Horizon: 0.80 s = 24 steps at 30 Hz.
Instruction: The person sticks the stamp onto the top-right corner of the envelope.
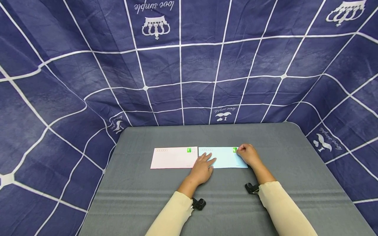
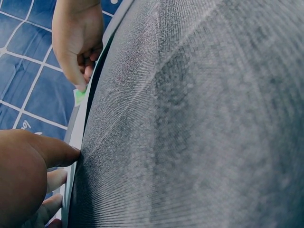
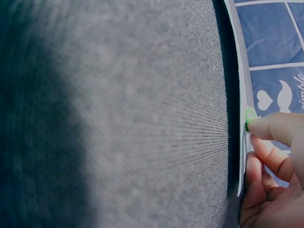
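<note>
A light blue envelope [image 1: 225, 161] lies flat on the grey table, with a green stamp [image 1: 234, 149] at its top right corner. The thumb and a finger of my right hand [image 1: 249, 155] pinch that stamp at its edge. In the right wrist view the stamp [image 3: 249, 115] tilts up from the paper. My left hand [image 1: 202, 168] rests with spread fingers on the left part of the blue envelope. To its left lies a pink envelope [image 1: 171, 159], bearing a green stamp [image 1: 189, 150] near its top right corner.
The grey cloth-covered table [image 1: 141, 200] extends around both envelopes. A blue curtain with white grid lines [image 1: 198, 65] hangs behind it and at both sides. Black wrist devices [image 1: 199, 204] sit at the cuffs of the cream sleeves.
</note>
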Available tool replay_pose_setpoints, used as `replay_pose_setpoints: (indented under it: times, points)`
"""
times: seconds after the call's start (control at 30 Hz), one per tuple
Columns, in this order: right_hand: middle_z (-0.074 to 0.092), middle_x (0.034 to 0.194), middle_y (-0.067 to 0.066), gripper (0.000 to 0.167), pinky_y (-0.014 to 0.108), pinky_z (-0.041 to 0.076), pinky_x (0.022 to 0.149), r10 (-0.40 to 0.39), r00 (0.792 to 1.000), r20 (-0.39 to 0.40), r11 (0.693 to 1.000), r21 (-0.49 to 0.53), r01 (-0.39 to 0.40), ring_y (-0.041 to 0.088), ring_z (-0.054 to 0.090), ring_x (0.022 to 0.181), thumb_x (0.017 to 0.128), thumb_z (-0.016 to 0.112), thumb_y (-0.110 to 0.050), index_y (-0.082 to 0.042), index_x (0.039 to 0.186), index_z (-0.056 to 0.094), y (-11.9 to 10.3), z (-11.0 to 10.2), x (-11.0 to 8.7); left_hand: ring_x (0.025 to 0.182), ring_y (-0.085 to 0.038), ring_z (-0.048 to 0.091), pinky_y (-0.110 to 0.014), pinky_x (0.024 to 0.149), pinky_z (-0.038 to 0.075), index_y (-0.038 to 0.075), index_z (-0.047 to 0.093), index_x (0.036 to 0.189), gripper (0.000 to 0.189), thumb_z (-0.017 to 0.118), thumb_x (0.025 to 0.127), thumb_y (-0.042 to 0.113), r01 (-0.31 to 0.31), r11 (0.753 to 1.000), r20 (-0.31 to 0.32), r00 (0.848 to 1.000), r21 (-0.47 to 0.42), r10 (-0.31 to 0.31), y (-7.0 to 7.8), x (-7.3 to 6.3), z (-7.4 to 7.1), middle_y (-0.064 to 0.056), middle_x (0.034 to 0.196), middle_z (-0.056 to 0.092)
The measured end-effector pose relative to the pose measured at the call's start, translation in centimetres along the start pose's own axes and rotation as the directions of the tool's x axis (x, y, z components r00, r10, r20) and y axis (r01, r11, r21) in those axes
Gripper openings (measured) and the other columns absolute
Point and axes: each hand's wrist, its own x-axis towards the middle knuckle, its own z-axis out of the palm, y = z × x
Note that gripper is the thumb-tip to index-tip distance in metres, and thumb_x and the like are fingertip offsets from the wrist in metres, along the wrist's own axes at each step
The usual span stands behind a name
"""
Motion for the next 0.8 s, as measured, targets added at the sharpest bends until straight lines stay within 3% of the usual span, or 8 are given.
replay_pose_setpoints:
  times: [0.43, 0.8]
  points:
    - [0.056, 0.088, 0.013, 0.012, 0.030, 0.040, 0.074, -0.040, 0.999, -0.025, 0.999, -0.009, 0.040, 0.022, 0.053, 0.083, 0.086, 0.067, -0.009, 0.002, 0.089, 0.066, 0.04, -0.05, -0.02, 0.152, -0.030, 0.034, -0.049, 0.124, 0.029, 0.021, 0.055, 0.147, 0.043, 0.053, 0.104, 0.023, 0.007, 1.000, 0.012, 1.000, -0.010, -0.006, -0.01, -0.02, -0.03, -0.004, 0.161, 0.043]
    - [0.056, 0.095, 0.012, 0.025, 0.028, 0.040, 0.076, -0.016, 1.000, 0.000, 1.000, 0.014, 0.016, 0.019, 0.052, 0.087, 0.092, 0.068, -0.016, 0.003, 0.107, 0.065, 0.24, -0.08, 0.14, 0.150, -0.031, 0.038, -0.049, 0.122, 0.031, 0.020, 0.057, 0.146, 0.043, 0.055, 0.103, 0.022, -0.008, 1.000, -0.006, 1.000, 0.013, 0.008, 0.01, -0.03, -0.11, -0.006, 0.159, 0.046]
